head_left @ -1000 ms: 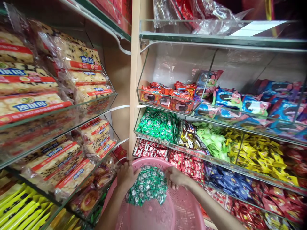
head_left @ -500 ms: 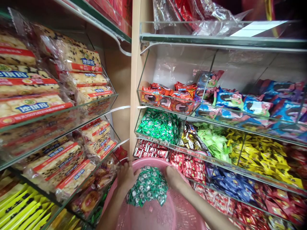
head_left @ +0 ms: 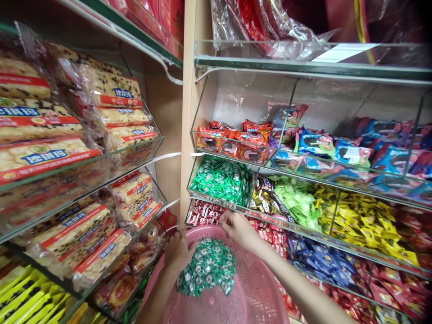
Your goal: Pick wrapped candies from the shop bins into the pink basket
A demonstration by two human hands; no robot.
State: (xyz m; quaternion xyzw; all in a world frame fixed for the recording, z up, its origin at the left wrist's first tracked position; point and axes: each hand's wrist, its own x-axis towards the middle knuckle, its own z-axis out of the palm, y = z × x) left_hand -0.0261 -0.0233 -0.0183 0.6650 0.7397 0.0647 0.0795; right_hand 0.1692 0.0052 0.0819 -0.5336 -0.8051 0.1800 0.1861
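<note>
A pink plastic basket point(head_left: 270, 288) is in front of me, with a heap of green-wrapped candies point(head_left: 209, 265) lying inside against its far side. My left hand point(head_left: 178, 248) grips the basket's far left rim. Just above the far right rim is my right hand point(head_left: 236, 228), its fingers loosely bent and nothing visible in them. It is close to the red-and-white wrapped candies point(head_left: 204, 213) on the shelf behind the basket, and part of those is hidden by the hand.
Glass-fronted bins above hold green candies point(head_left: 222, 181), pale green packets point(head_left: 297, 198) and yellow packets point(head_left: 361, 220). Blue candies point(head_left: 324, 258) lie lower right. Packaged puffed-grain cakes point(head_left: 116, 85) fill the left shelves. A wooden upright point(head_left: 187, 112) divides the two sides.
My right hand has come off the basket's rim and moved up and slightly left, toward the red-and-white candies. My left hand keeps its grip. The view has shifted slightly.
</note>
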